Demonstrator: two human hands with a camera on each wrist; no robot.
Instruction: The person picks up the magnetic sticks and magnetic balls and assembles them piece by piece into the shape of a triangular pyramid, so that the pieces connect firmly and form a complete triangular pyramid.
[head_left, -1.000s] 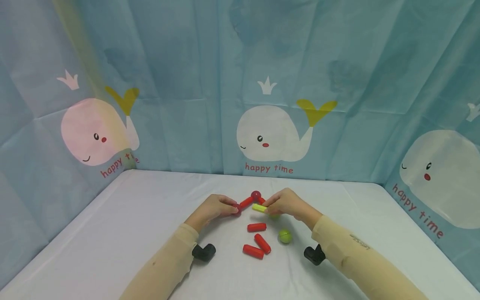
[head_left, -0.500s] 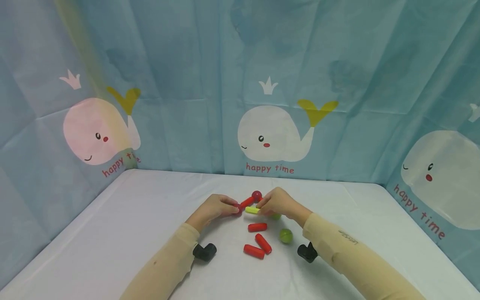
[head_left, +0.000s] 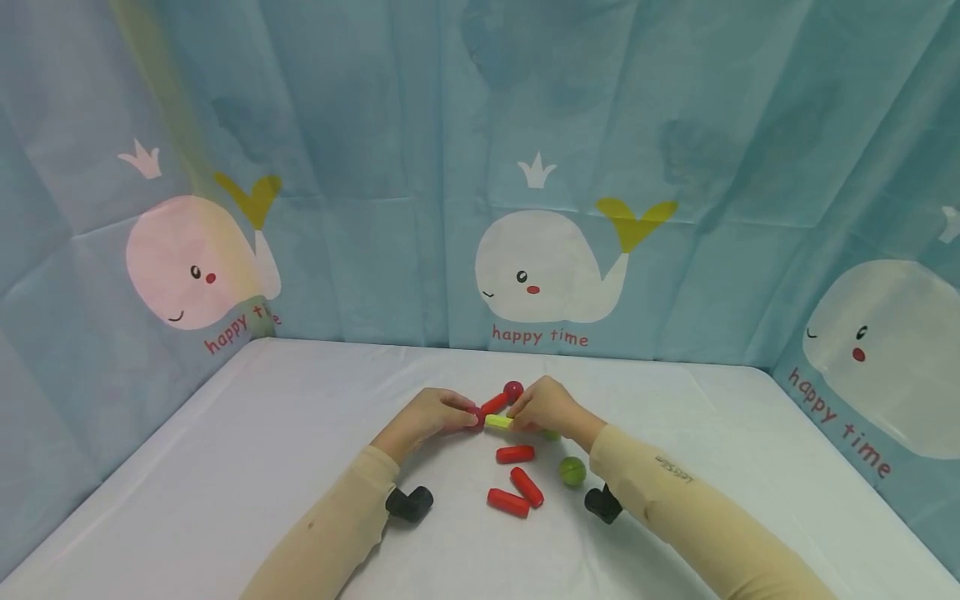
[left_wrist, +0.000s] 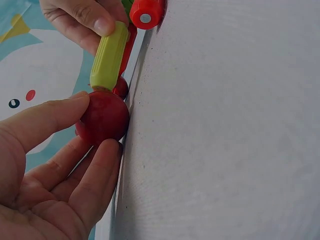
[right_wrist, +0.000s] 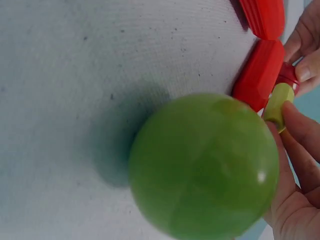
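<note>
My left hand pinches a dark red ball between thumb and fingers. The right hand pinches a yellow-green ribbed rod, whose free end meets the ball in the left wrist view. From that ball a red rod leads back to a second red ball. Part of a green ball shows under the right hand, which hides the pieces behind it.
Nearer the person lie three loose red rods: one crosswise, one slanted and one in front. A loose green ball sits to their right, on the white table. A whale-print curtain hangs behind.
My right hand has moved left with the yellow-green rod, bringing its end up to the red ball. The left hand has stayed in place, holding the ball.
</note>
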